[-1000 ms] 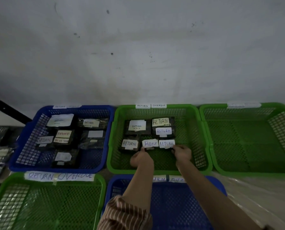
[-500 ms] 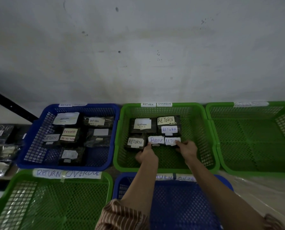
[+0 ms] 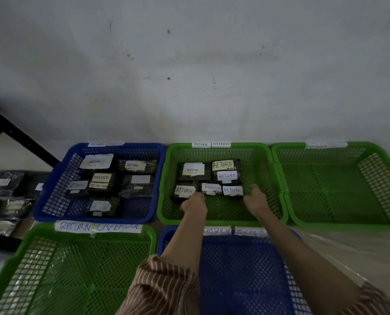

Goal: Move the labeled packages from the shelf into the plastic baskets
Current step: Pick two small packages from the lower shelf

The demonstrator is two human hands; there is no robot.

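From the head camera, both arms reach into the middle green basket [image 3: 164, 201] at the far side. Five dark packages lie in it, each with a white or yellow paper that says RETURN. The left hand [image 3: 195, 202] touches the near edge of the packages, between the near-left package [image 3: 184, 190] and the middle package [image 3: 211, 188]. Its fingers are hidden under the hand, so I cannot tell if its grip holds anything. The right hand [image 3: 255, 198] is just right of the near-right package [image 3: 232, 190], with its fingers loose and apart, holding nothing. It is blurry.

The blue basket [image 3: 50, 201] to the left holds more dark packages with labels. The green basket [image 3: 284, 201] to the right has no packages in it. Near the person sit another green basket [image 3: 150, 233] on the left and another blue basket [image 3: 166, 237] under the arms. More dark packages [image 3: 4, 185] lie on the shelf at the far left.
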